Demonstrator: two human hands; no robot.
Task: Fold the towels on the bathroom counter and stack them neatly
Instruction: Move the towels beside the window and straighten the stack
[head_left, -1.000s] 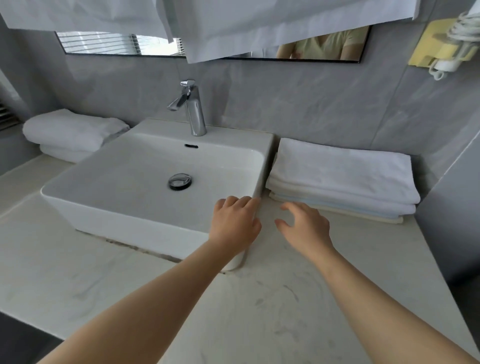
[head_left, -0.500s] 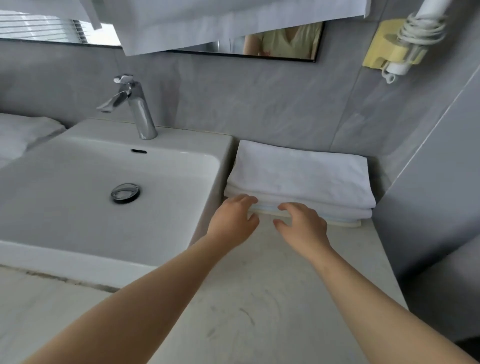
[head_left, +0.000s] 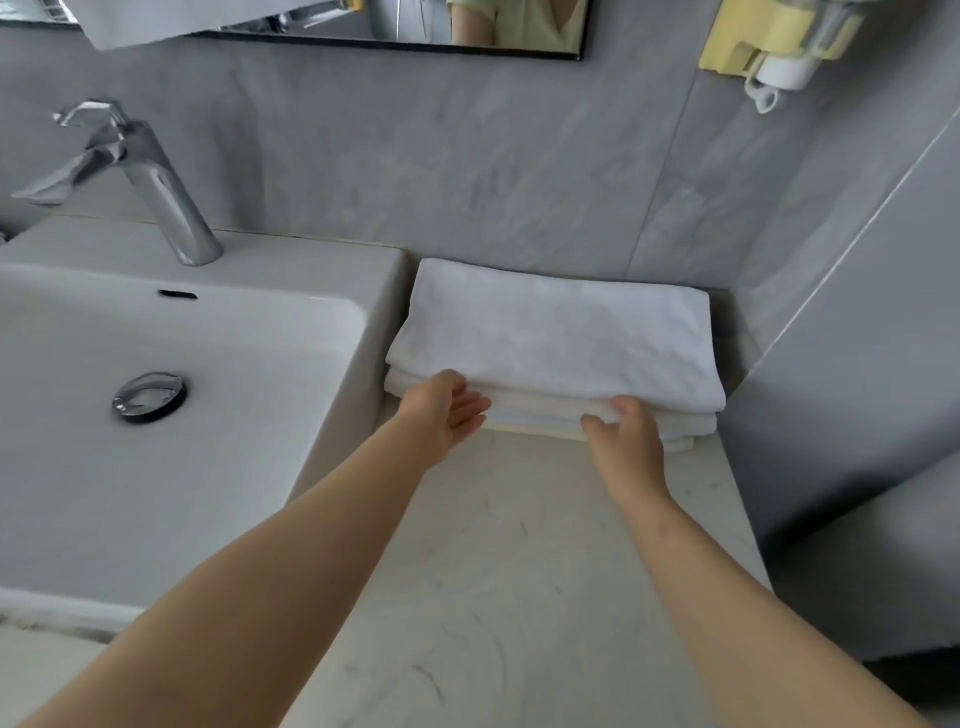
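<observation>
Towel stack (head_left: 556, 338) lies centre-right on tabletop (head_left: 519, 571), long axis left-right, front edge meeting both hands equally near — left hand (head_left: 447, 410) fingers straight, touching it, right hand (head_left: 626, 434) fingers curled onto it.

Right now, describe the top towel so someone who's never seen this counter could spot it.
Start at the white sink; on the marble counter to its right, against the grey wall, sits a stack of folded towels. The top towel is the broad, bright white one uppermost; the layers beneath show only as thin front edges, one pale blue, the lowest cream.
</observation>
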